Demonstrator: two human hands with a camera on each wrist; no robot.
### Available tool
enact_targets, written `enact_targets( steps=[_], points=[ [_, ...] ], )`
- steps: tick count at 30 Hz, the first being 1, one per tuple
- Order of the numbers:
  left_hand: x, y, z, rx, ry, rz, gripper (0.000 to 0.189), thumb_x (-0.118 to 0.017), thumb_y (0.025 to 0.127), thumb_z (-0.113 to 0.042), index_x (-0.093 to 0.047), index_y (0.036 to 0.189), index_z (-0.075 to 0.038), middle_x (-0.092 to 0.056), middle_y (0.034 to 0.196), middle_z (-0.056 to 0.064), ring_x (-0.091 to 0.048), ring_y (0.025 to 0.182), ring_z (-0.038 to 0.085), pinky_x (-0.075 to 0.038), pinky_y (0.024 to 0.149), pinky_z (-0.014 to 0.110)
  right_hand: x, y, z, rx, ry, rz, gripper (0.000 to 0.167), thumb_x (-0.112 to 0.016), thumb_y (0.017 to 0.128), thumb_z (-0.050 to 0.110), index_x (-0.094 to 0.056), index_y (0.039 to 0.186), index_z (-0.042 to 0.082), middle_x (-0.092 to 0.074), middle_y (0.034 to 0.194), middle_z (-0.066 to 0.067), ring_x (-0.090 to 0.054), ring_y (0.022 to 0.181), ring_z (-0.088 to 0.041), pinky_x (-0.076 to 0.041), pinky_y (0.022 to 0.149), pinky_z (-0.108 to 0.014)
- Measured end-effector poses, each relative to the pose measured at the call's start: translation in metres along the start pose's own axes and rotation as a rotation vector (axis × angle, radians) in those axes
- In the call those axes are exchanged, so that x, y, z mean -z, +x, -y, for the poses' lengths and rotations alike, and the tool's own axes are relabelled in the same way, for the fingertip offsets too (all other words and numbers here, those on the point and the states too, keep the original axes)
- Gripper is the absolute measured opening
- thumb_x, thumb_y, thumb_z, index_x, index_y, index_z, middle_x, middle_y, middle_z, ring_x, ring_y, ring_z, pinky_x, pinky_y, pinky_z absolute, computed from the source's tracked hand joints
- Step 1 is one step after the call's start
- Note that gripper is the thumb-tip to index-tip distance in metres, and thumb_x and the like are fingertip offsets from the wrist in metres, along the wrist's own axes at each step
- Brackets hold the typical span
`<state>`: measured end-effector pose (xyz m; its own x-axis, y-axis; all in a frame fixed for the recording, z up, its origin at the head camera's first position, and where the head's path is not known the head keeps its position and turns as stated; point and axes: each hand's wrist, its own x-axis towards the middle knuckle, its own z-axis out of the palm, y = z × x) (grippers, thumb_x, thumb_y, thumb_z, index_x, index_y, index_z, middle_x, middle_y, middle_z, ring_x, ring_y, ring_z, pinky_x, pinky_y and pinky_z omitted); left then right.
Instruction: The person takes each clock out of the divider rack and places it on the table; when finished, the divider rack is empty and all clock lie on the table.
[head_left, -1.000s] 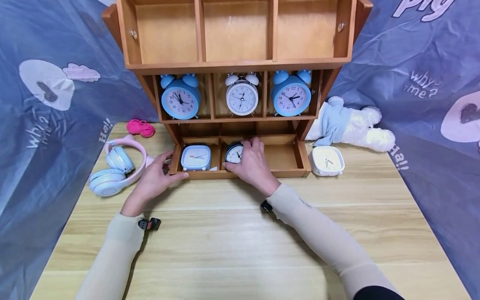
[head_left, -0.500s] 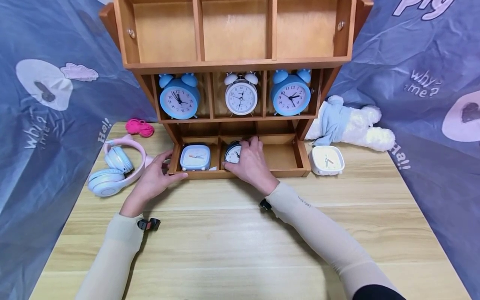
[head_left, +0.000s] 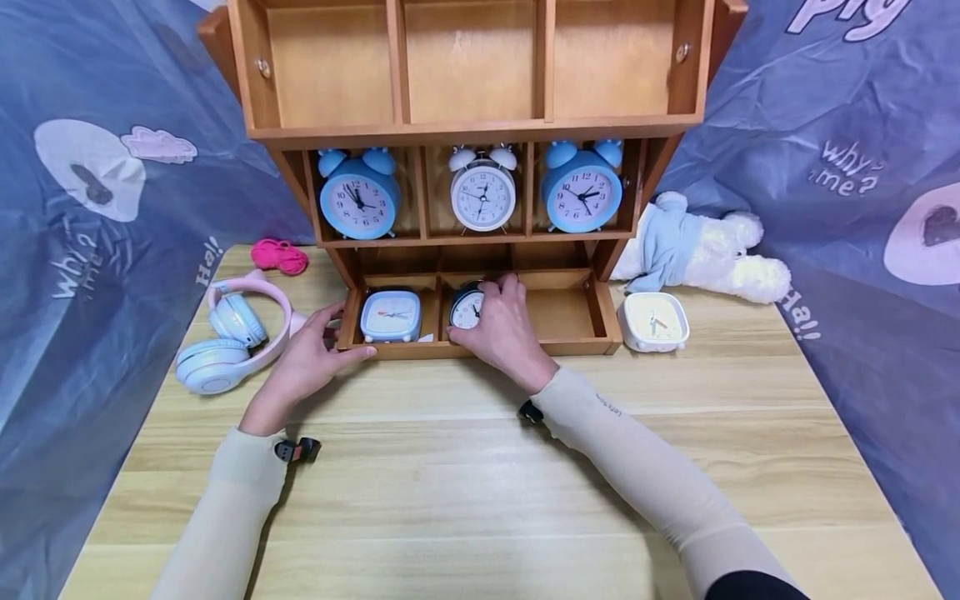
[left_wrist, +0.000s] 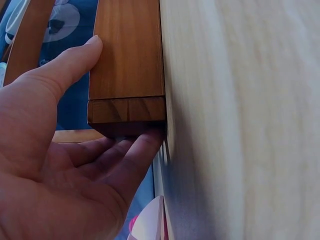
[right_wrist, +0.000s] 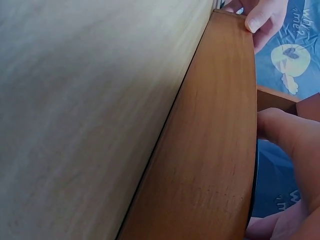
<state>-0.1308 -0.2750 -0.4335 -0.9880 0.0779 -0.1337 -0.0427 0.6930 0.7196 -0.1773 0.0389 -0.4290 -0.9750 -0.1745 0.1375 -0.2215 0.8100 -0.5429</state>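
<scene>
In the head view my left hand (head_left: 309,358) grips the lower left corner of a wooden display shelf (head_left: 495,132). Its thumb lies on the front board (left_wrist: 129,50) while the fingers reach round the end, as the left wrist view shows. My right hand (head_left: 510,329) holds a small dark-rimmed alarm clock (head_left: 465,311) with a white dial in the bottom row's middle compartment. Part of that clock is hidden behind the fingers. To its left, a light blue square alarm clock (head_left: 391,315) stands in the left compartment.
Two blue twin-bell clocks (head_left: 360,198) flank a white one (head_left: 483,197) in the middle row. A white square clock (head_left: 656,322) stands right of the shelf, before a white plush toy (head_left: 720,246). Headphones (head_left: 247,358) and pink yarn (head_left: 279,256) lie at left.
Both hands stay in the same places, and the dark-rimmed clock remains in the middle compartment. Only a very slight shift of the whole head view shows.
</scene>
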Motion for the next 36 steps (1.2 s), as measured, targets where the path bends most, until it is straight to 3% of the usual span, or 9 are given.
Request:
enact_targets(
  steps=[12,21,36],
  points=[
    [0.001,-0.001,0.001,0.004,-0.008,-0.007,0.106,-0.090,0.097,-0.043,-0.031,0.176,-0.003,-0.047,0.172,0.027,-0.060,0.144,0.052,-0.055,0.115,0.066,0.008,0.000,0.003,0.005,0.021,0.015,0.091,-0.101,0.080,0.040,-0.062,0.146,-0.010,-0.051,0.141,-0.028,-0.049,0.134,-0.044,-0.055,0.117,-0.052],
    [0.001,0.000,0.003,0.005,0.003,0.003,0.106,-0.089,0.098,-0.046,-0.030,0.176,-0.004,-0.048,0.172,0.027,-0.060,0.145,0.051,-0.054,0.116,0.066,0.015,-0.002,0.005,0.022,0.067,-0.017,0.087,-0.102,0.079,0.037,-0.065,0.142,-0.010,-0.051,0.139,-0.029,-0.050,0.132,-0.044,-0.055,0.115,-0.052],
    [0.001,0.000,0.002,0.005,0.006,0.002,0.106,-0.088,0.098,-0.045,-0.030,0.176,-0.003,-0.047,0.172,0.028,-0.060,0.144,0.051,-0.054,0.115,0.066,0.037,-0.002,0.002,0.000,0.078,-0.005,0.092,-0.103,0.078,0.037,-0.062,0.148,-0.007,-0.049,0.143,-0.027,-0.047,0.136,-0.042,-0.053,0.120,-0.052]
  ],
)
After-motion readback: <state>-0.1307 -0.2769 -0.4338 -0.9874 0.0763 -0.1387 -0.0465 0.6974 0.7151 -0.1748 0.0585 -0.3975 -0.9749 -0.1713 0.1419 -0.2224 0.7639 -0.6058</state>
